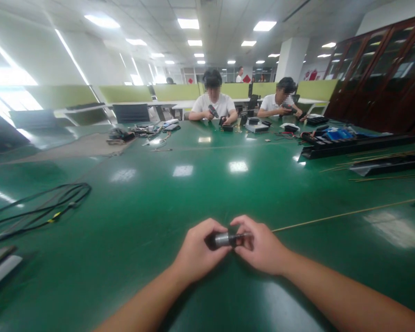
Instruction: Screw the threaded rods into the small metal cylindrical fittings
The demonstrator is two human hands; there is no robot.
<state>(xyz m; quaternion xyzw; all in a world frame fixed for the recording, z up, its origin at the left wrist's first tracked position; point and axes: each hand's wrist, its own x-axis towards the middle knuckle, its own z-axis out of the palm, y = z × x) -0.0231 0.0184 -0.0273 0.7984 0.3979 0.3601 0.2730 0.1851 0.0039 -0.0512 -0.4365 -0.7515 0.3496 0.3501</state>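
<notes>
Low in the middle of the view, a small cylindrical part (222, 239) with a silver band and dark ends lies sideways between my hands. My left hand (201, 249) is curled round its left end, thumb below and fingers above. The fingers of my right hand (257, 244) close on a thin dark piece at the right end of the same part. Whether that piece is joined to the cylinder cannot be made out. A long thin brass-coloured rod (332, 218) lies on the green table (152, 198), running right from behind my right hand.
Black cables (65, 198) lie coiled at the left. Black channels (349, 148) and more thin rods are at the right. Across the table, two people (214, 103) handle tools among small parts. A blue bundle (339, 133) sits at the back right.
</notes>
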